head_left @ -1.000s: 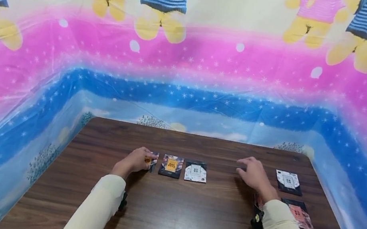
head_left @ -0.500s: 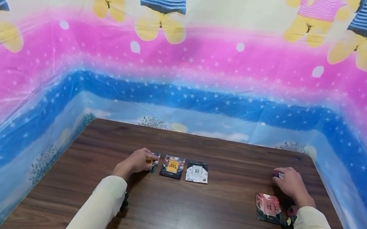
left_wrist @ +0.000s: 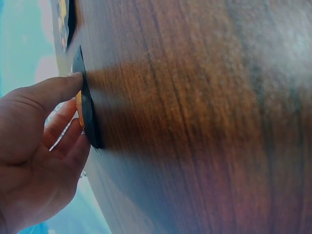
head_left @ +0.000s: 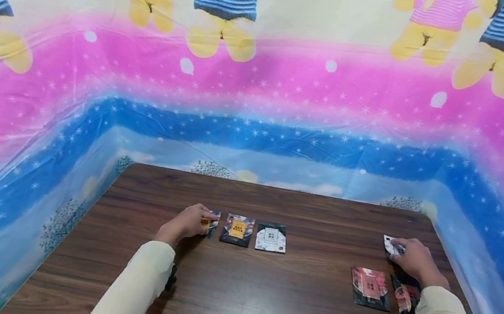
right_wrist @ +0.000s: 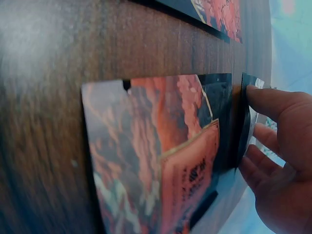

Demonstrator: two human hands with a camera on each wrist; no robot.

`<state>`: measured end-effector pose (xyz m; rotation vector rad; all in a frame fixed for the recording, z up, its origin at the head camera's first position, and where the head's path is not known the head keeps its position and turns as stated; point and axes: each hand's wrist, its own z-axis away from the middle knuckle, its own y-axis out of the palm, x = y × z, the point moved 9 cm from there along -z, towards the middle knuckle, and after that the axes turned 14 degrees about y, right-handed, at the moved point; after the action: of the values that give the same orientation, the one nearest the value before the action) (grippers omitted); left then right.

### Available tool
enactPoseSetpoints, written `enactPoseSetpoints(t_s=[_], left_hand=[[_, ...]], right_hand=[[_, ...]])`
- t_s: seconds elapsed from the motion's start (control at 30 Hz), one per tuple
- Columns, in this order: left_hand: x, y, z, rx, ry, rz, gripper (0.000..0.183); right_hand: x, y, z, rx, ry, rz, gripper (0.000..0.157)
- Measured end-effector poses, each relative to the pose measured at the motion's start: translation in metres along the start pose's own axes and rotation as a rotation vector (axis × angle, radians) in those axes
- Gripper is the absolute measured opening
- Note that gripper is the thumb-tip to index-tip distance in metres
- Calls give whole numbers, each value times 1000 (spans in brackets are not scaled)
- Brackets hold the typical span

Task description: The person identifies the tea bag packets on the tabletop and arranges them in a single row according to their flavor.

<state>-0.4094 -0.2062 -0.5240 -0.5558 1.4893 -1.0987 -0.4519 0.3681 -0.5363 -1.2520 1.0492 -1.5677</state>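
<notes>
Your left hand (head_left: 186,220) pinches an orange-labelled packet (head_left: 215,223), side edge running away from you. Your right hand (head_left: 418,260) pinches a white-fronted packet (head_left: 388,242), far end leaning left. Wood-grain desk (head_left: 253,301), printed cloth (head_left: 285,140) beyond both. Two red packets (head_left: 369,286) sit nearer you than your right fingers (right_wrist: 267,137); plenty of bare wood left of those.

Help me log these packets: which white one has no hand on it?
The white packet at the right end of the row of three, beside the middle, orange-labelled packet. The other white packet has the right hand on it.
</notes>
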Motion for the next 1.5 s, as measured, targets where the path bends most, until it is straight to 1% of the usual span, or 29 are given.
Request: enactPoseSetpoints(t_s=[0.13,0.3,0.43,0.7,0.87,1.03,1.27,1.37,1.5], left_hand=[[-1,0,-1,-6,-6,-2,42],[-1,1,1,-9,-14,28,42],[0,0,2,-11,-25,39,42],[1,0,1,-14,-29,59,42],[2,0,2,-15,-26,54,41],[3,0,2,-15,-34,63,42],[1,-2,1,-7,-26,25,42],[0,-2,1,-6,-16,18,42],[0,-1,1,-5,-8,12,42]], right_hand=[[2,-1,0,-7,15,15,45],[5,1,3,9,-4,37,44],[11,3,4,8,-27,30,44],[17,5,6,28,-17,29,45],[23,8,4,13,-38,14,44],[33,11,7,-4,-64,5,44],[54,12,13,-33,-127,14,43],[61,13,15,-39,-131,18,42],[69,18,18,-24,-115,14,42]])
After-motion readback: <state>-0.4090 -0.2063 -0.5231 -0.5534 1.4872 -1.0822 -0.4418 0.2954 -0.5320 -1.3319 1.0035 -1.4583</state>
